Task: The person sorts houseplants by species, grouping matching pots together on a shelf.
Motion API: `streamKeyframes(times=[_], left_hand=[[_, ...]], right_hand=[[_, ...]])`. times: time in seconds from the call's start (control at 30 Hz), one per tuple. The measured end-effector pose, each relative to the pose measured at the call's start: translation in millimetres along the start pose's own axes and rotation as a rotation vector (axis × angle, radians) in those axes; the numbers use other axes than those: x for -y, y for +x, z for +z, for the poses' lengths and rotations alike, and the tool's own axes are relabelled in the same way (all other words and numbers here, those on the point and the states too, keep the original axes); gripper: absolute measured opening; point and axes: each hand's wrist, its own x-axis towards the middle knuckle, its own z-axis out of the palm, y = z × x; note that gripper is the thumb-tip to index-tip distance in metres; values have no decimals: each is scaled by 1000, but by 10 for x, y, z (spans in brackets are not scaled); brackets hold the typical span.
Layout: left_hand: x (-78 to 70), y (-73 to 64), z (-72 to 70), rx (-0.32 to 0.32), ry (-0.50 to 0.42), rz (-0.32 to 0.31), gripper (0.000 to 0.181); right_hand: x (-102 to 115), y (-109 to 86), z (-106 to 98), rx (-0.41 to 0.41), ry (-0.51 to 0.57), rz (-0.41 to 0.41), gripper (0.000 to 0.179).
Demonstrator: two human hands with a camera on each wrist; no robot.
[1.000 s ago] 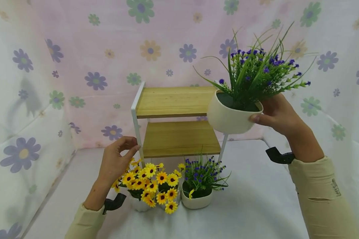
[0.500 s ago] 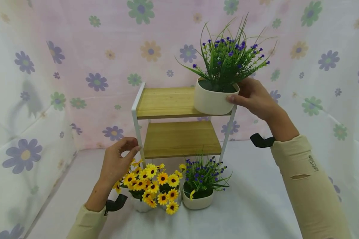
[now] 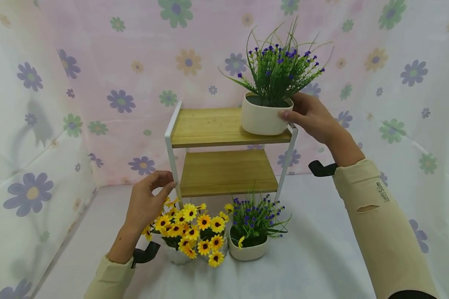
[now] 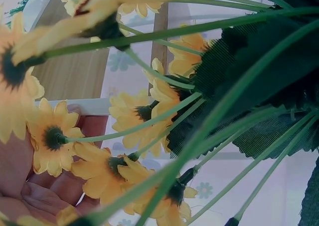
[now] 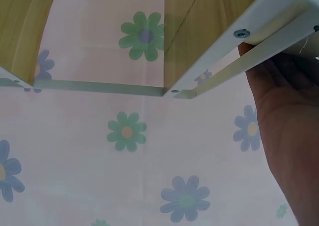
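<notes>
A purple-flowered planter (image 3: 267,118) sat at the top shelf's (image 3: 205,124) right end, the right hand's (image 3: 316,118) fingers not yet off its rim, while the left hand's (image 3: 144,201) fingers pinched the rack (image 3: 172,162) and yellow flowers (image 3: 189,212) and a smaller purple plant (image 3: 248,251) stood on the surface (image 3: 307,236).

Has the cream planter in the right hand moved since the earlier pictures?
Yes. In the head view, the cream planter moved left and upward against the white-framed shelf, over its upper board.
</notes>
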Motion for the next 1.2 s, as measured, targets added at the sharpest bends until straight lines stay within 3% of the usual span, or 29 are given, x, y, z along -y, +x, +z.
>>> streamKeyframes(times=[0.17, 0.4, 0.77, 1.2], left_hand=[[-6, -2, -7, -4, 23, 3, 18], [-3, -8, -16, -5, 23, 2, 18], [20, 4, -18, -2, 18, -1, 19], [24, 12, -9, -3, 19, -5, 19]], right_hand=[[-5, 45, -8, 29, -28, 10, 57], [-42, 120, -21, 80, -33, -53, 64], [-84, 115, 8, 88, 38, -84, 57], [-97, 96, 36, 50, 25, -8, 52]])
